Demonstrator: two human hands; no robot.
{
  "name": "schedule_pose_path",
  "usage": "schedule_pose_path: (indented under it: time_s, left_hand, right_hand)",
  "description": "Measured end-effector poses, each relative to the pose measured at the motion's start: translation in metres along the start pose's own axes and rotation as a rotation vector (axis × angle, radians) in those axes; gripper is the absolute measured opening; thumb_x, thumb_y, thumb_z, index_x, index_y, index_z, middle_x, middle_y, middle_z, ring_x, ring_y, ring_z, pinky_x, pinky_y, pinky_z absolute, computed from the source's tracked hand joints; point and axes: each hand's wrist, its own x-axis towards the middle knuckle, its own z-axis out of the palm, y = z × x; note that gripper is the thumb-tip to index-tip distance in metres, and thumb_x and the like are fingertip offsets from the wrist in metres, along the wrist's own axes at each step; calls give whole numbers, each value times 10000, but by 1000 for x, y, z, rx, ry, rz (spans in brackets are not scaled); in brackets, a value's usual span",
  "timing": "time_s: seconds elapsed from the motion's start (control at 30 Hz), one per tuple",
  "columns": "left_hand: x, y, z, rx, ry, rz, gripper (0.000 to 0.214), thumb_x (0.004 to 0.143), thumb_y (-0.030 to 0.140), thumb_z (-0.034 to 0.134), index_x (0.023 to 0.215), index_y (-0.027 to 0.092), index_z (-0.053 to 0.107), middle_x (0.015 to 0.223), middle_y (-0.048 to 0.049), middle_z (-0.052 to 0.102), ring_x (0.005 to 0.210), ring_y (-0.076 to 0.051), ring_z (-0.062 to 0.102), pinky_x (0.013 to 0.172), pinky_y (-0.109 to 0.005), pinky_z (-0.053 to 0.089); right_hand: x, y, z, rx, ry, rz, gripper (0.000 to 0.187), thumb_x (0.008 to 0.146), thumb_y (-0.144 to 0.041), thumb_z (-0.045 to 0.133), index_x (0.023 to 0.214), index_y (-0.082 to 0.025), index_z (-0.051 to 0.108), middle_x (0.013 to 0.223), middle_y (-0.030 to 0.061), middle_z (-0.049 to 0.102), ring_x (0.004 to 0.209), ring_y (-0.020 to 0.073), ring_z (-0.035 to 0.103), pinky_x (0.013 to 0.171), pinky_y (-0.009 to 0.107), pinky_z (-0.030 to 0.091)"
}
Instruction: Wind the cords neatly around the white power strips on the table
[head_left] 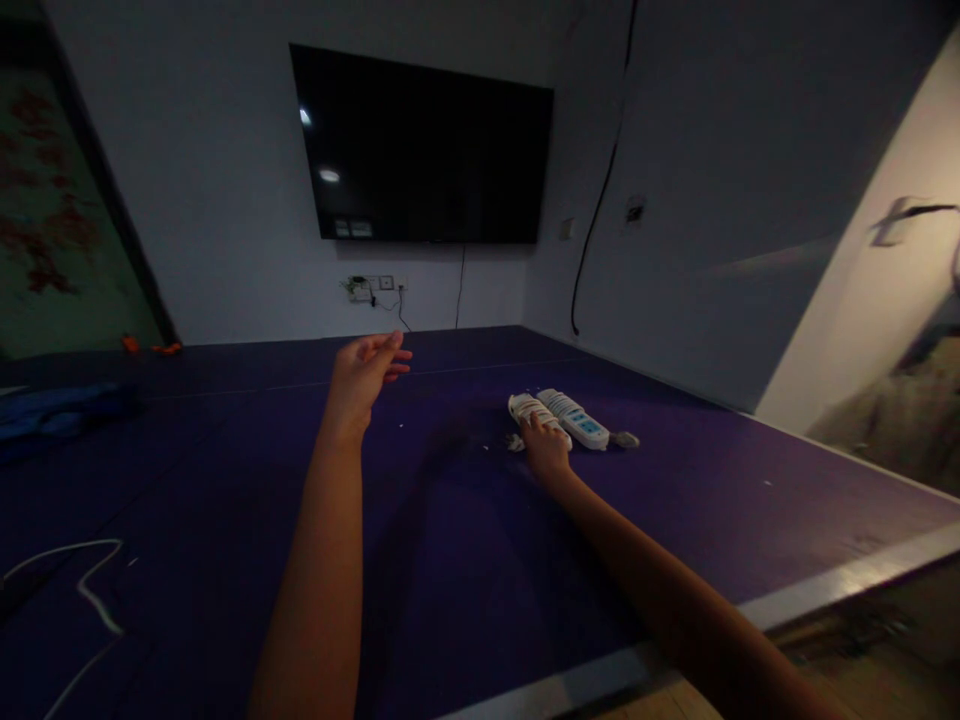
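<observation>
Two white power strips lie side by side on the purple surface, right of the middle, each with its cord wound around it. My right hand (546,446) is on the left power strip (523,406), its fingers curled over the wound cord. Touching or very near it is the right power strip (586,430), with blue socket faces showing. A greyish plug (625,439) lies at its near end. Another pale plug (515,442) rests just left of my right hand. My left hand (365,374) is raised over the surface, holding nothing, fingers loosely bent and apart.
The purple surface (450,540) has a pale edge strip (832,590) at front right. A white cable (94,590) lies at left, with blue cloth (60,415) behind it. Orange objects (166,349) sit by the far wall, below a wall-mounted television (427,150). A black cable (596,220) hangs at right.
</observation>
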Motion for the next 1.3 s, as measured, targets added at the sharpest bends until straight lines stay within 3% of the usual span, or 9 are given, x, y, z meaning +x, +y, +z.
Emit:
schedule_pose_path:
  time_s: [0.13, 0.3, 0.5, 0.93, 1.1, 1.3]
  left_hand:
    - [0, -1, 1, 0, -9, -1, 273, 743, 394, 635, 868, 152, 638, 814, -85, 699, 596, -107, 622, 558, -211, 450]
    - [-1, -2, 3, 12, -21, -4, 309, 738, 414, 638, 892, 146, 637, 812, -84, 703, 607, -114, 628, 555, -208, 450]
    - [-2, -3, 6, 29, -27, -10, 267, 747, 392, 635, 870, 154, 644, 813, -87, 700, 595, -114, 627, 550, -215, 448]
    - [-2, -4, 8, 71, -82, -16, 268, 745, 399, 629, 839, 148, 641, 831, -96, 701, 590, -116, 618, 564, -225, 449]
    - [-4, -3, 10, 86, -97, -13, 237, 755, 385, 623, 820, 159, 645, 809, -86, 700, 596, -117, 622, 576, -229, 444]
    - [-4, -4, 10, 80, -106, -17, 232, 751, 387, 627, 826, 167, 639, 790, -77, 698, 595, -124, 621, 571, -232, 443]
  right_hand:
    - [-2, 0, -2, 9, 22, -1, 383, 876, -69, 291, 1136, -114, 568, 1133, 185, 583, 983, 268, 557, 738, 350, 431]
    - [0, 8, 7, 16, 104, 114, 444, 865, -118, 371, 1299, -170, 452, 1404, 173, 369, 1188, 324, 415, 886, 443, 362]
    - [4, 19, 14, 118, -47, 194, 433, 859, -181, 416, 1290, -177, 449, 1242, 177, 488, 996, 267, 562, 757, 344, 423]
    - [1, 32, 9, 106, -44, 191, 452, 852, -132, 411, 1296, -206, 452, 1242, 162, 497, 1036, 274, 546, 781, 358, 412]
    - [-1, 27, 8, 35, 5, 182, 468, 866, -115, 397, 1320, -223, 433, 1397, 176, 374, 1187, 334, 438, 872, 455, 362]
    - [-5, 23, 5, 11, -21, 163, 511, 857, -148, 458, 1353, -255, 390, 1439, 179, 321, 1268, 355, 355, 925, 540, 300]
